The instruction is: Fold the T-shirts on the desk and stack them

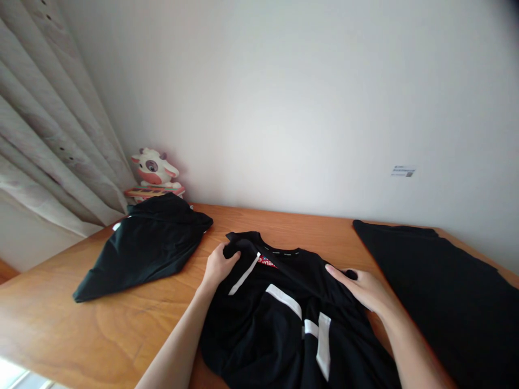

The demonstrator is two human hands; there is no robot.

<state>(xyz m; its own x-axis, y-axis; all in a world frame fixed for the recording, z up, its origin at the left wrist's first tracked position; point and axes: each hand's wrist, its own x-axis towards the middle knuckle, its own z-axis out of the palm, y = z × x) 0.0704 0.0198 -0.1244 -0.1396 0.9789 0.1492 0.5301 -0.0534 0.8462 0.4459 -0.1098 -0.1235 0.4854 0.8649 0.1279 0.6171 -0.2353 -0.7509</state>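
A black T-shirt (284, 324) with white stripes and a red print near the neck lies spread, somewhat rumpled, in front of me. My left hand (221, 263) pinches its cloth at the left shoulder, thumb on top. At the right shoulder, my right hand (359, 283) grips the fabric between thumb and fingers; most of those fingers are hidden under the cloth. The collar points away from me, toward the wall. The lower end of the shirt runs out of view.
On the wooden table (133, 329), a heaped black garment (150, 248) lies at the left. Behind it sits a cow-shaped toy (156, 170) with a small keyboard. A flat, folded black garment (438, 292) covers the right side. A curtain (52, 108) hangs at far left; the wall (284, 108) stands behind.
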